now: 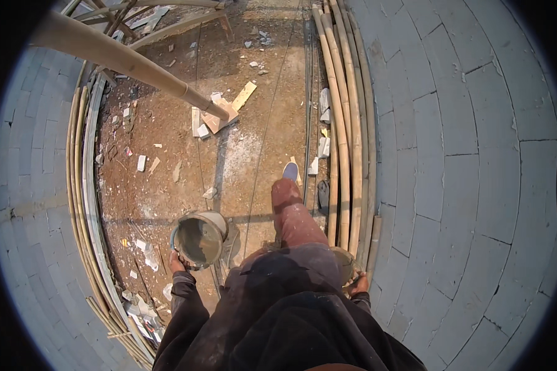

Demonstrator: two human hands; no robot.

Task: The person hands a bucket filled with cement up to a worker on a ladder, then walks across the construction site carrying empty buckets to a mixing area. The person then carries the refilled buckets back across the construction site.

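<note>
A mortar-smeared bucket hangs at my left side, its mouth tilted up toward me. The inside is coated grey, and how much it holds I cannot tell. My left hand is closed at its near left edge, where a blue handle shows. On the other side, my right hand is closed by my hip on a second, grey-brown bucket. My leg and clothing hide most of that one. One leg is stretched forward in a blue shoe.
Grey block walls rise on both sides. Long bamboo poles lie along the right wall, more poles along the left. Ahead, a thick bamboo prop slants down onto wood scraps. Rubble litters the dirt floor.
</note>
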